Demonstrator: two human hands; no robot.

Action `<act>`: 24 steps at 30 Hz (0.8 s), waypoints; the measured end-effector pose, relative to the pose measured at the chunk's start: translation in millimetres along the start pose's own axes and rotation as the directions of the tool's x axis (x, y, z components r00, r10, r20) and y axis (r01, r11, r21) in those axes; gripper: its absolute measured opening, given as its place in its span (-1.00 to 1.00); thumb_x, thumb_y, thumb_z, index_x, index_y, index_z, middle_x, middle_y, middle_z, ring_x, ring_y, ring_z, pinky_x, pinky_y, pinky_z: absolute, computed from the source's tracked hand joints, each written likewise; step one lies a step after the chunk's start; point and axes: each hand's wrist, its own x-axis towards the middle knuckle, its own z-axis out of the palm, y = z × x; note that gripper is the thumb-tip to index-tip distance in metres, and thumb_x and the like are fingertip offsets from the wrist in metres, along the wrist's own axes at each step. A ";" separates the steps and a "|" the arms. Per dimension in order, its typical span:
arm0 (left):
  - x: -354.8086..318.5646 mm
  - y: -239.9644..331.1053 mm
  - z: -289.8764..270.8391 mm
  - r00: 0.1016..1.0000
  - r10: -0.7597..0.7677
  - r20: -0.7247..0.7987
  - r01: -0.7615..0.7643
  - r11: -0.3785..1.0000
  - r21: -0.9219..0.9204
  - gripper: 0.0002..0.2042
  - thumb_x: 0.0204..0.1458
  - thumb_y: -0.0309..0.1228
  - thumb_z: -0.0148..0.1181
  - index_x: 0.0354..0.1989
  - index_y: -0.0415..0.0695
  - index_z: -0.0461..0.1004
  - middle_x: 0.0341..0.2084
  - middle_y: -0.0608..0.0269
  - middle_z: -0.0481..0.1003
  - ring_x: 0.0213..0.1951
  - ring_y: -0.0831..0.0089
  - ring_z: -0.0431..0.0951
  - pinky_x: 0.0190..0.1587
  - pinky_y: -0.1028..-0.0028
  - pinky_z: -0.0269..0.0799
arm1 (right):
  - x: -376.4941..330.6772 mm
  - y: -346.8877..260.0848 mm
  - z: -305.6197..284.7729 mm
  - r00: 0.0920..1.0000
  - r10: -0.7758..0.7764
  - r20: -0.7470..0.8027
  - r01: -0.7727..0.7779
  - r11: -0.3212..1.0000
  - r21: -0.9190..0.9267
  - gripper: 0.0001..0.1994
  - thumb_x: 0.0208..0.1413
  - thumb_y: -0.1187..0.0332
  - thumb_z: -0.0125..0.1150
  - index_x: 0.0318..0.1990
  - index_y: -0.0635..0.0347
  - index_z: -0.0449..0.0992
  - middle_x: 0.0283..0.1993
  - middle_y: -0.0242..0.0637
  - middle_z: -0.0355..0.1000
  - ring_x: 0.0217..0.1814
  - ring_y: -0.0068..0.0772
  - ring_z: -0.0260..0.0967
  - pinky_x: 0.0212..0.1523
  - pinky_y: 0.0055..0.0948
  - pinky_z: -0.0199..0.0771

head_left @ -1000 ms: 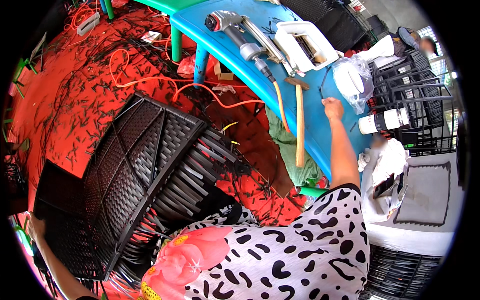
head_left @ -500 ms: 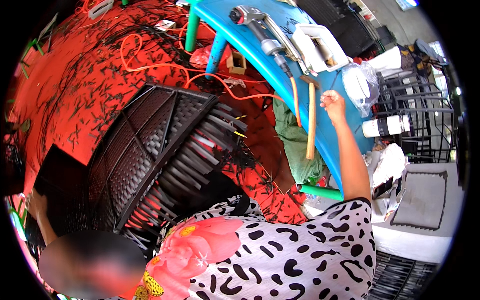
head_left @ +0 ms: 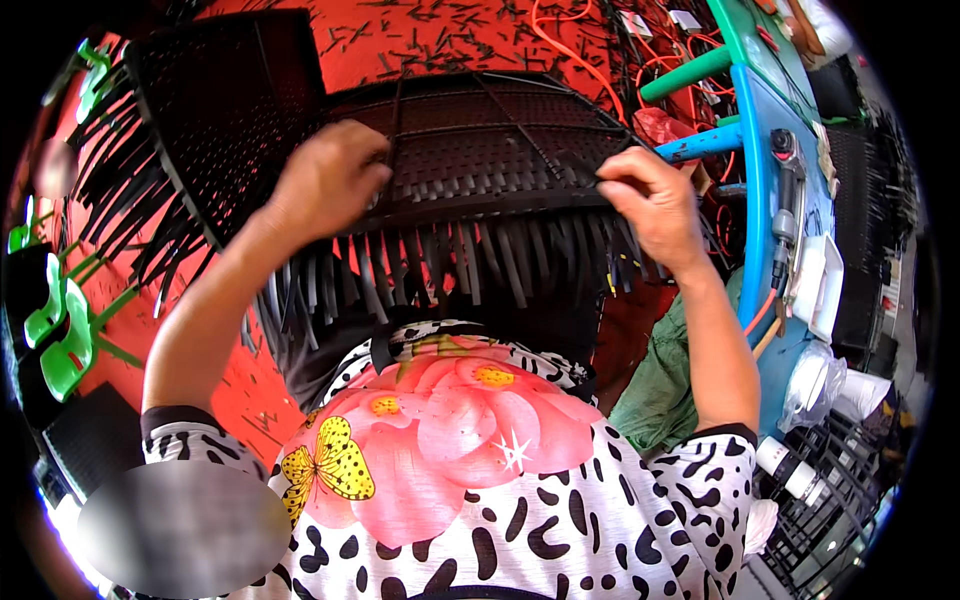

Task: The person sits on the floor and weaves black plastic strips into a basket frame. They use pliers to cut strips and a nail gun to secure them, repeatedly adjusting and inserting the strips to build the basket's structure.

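A dark woven wicker furniture piece (head_left: 460, 150) stands before me, with loose black strips (head_left: 480, 265) hanging in a fringe from its near edge. My left hand (head_left: 335, 180), slightly blurred, is over its left part near the corner where two woven panels meet. The fingers are curled closed, and anything inside them is hidden. At the right end of the woven panel, my right hand (head_left: 655, 205) has thumb and fingers brought together in a pinch. What lies between those fingertips is too small to make out against the dark weave.
To the right is a blue table (head_left: 755, 200) bearing an air-powered tool (head_left: 785, 200), a white tray (head_left: 818, 285) and a partly visible wooden handle (head_left: 768, 338). Green chairs (head_left: 70, 340) stand at the left. Black scraps and an orange hose (head_left: 575, 50) lie on the red floor.
My right hand has left the blue table and come to the woven piece. My left hand has moved onto it from the far left. The view has turned left.
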 end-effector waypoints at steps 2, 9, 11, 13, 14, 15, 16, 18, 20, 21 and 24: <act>-13.8 27.7 17.6 0.997 0.000 0.076 0.008 0.995 -0.101 -0.69 -0.14 -0.45 0.23 -0.19 -0.30 0.43 -0.24 -0.03 0.45 -0.13 0.03 0.45 -0.07 0.27 0.38 | 8.7 -5.9 21.1 0.990 -0.094 0.102 0.100 0.994 -0.053 -0.90 -0.09 0.59 0.18 -0.37 0.29 0.47 -0.42 -0.25 0.40 -0.37 -0.36 0.41 -0.32 -0.49 0.37; -18.1 41.9 34.5 0.988 -0.020 0.151 0.030 0.997 -0.067 -0.68 -0.13 -0.42 0.23 -0.19 -0.29 0.41 -0.31 -0.01 0.44 -0.20 -0.01 0.44 -0.21 0.18 0.38 | 2.7 6.1 53.9 0.949 -0.303 0.084 0.314 0.930 -0.189 -0.86 -0.14 0.59 0.20 -0.37 0.22 0.44 -0.39 -0.26 0.38 -0.33 -0.18 0.39 -0.33 -0.34 0.42; -21.3 36.1 28.8 0.985 0.010 0.173 0.002 0.997 -0.071 -0.69 -0.13 -0.43 0.22 -0.19 -0.30 0.41 -0.32 -0.02 0.44 -0.19 -0.01 0.44 -0.21 0.19 0.38 | 4.9 -3.0 60.0 0.907 -0.420 0.020 0.413 0.880 -0.234 -0.85 -0.16 0.59 0.21 -0.38 0.21 0.44 -0.40 -0.28 0.38 -0.34 -0.20 0.39 -0.34 -0.35 0.42; -25.9 34.1 19.3 0.985 0.004 0.175 0.006 0.998 -0.062 -0.70 -0.13 -0.43 0.22 -0.20 -0.30 0.42 -0.32 -0.03 0.44 -0.20 -0.01 0.44 -0.21 0.19 0.38 | 6.7 -12.9 66.9 0.859 -0.512 -0.007 0.489 0.824 -0.286 -0.84 -0.19 0.59 0.22 -0.39 0.19 0.44 -0.40 -0.30 0.37 -0.34 -0.24 0.39 -0.36 -0.37 0.43; -28.1 34.1 10.1 0.983 0.005 0.182 0.006 0.998 -0.058 -0.70 -0.13 -0.43 0.22 -0.20 -0.30 0.42 -0.33 -0.03 0.44 -0.20 -0.01 0.45 -0.21 0.19 0.38 | 7.4 -20.0 69.7 0.842 -0.540 -0.008 0.510 0.800 -0.315 -0.83 -0.21 0.59 0.22 -0.39 0.18 0.44 -0.40 -0.31 0.36 -0.35 -0.25 0.38 -0.37 -0.39 0.43; -30.1 36.6 0.4 0.981 -0.019 0.192 0.035 0.996 -0.076 -0.71 -0.13 -0.44 0.22 -0.22 -0.31 0.42 -0.33 -0.03 0.44 -0.19 0.01 0.45 -0.21 0.20 0.38 | 7.4 -25.8 73.2 0.823 -0.568 -0.007 0.531 0.775 -0.343 -0.82 -0.23 0.59 0.23 -0.40 0.17 0.44 -0.40 -0.32 0.35 -0.36 -0.27 0.37 -0.38 -0.40 0.42; -33.0 36.5 -5.6 0.977 -0.015 0.214 0.034 0.996 -0.085 -0.70 -0.13 -0.44 0.22 -0.21 -0.31 0.42 -0.33 -0.03 0.44 -0.19 0.01 0.44 -0.20 0.21 0.37 | 5.7 -29.7 77.6 0.811 -0.585 0.009 0.546 0.750 -0.373 -0.81 -0.25 0.59 0.23 -0.40 0.17 0.44 -0.40 -0.33 0.34 -0.36 -0.28 0.36 -0.39 -0.41 0.42; -42.0 36.8 -13.1 0.970 -0.014 0.243 0.041 0.993 -0.107 -0.69 -0.14 -0.44 0.23 -0.20 -0.30 0.42 -0.34 -0.02 0.44 -0.19 0.01 0.44 -0.19 0.21 0.37 | 0.2 -34.1 87.5 0.780 -0.624 0.058 0.584 0.690 -0.428 -0.79 -0.28 0.59 0.25 -0.40 0.16 0.44 -0.39 -0.35 0.31 -0.38 -0.31 0.34 -0.41 -0.42 0.41; -48.1 38.2 -5.1 0.974 -0.025 0.223 0.048 0.994 -0.099 -0.68 -0.14 -0.43 0.23 -0.18 -0.29 0.41 -0.33 0.00 0.44 -0.19 0.03 0.44 -0.17 0.21 0.36 | -5.9 -24.5 95.0 0.750 -0.657 0.073 0.611 0.647 -0.456 -0.78 -0.30 0.59 0.25 -0.40 0.17 0.43 -0.40 -0.35 0.28 -0.39 -0.32 0.32 -0.43 -0.42 0.40; -49.2 39.4 2.6 0.977 -0.028 0.211 0.050 0.994 -0.098 -0.67 -0.15 -0.43 0.23 -0.17 -0.29 0.41 -0.32 0.02 0.44 -0.18 0.03 0.44 -0.16 0.21 0.36 | -8.5 -18.7 96.1 0.740 -0.668 0.083 0.623 0.633 -0.458 -0.78 -0.30 0.59 0.25 -0.40 0.17 0.43 -0.40 -0.34 0.28 -0.39 -0.32 0.32 -0.43 -0.42 0.40; -48.1 49.7 13.9 0.974 -0.052 0.222 0.024 0.992 0.127 -0.63 -0.16 -0.41 0.25 -0.14 -0.27 0.40 -0.30 0.05 0.44 -0.17 0.06 0.45 -0.15 0.19 0.35 | -11.0 -9.6 97.6 0.701 -0.710 0.065 0.654 0.604 -0.456 -0.78 -0.30 0.58 0.24 -0.39 0.19 0.43 -0.39 -0.33 0.29 -0.40 -0.31 0.32 -0.43 -0.40 0.39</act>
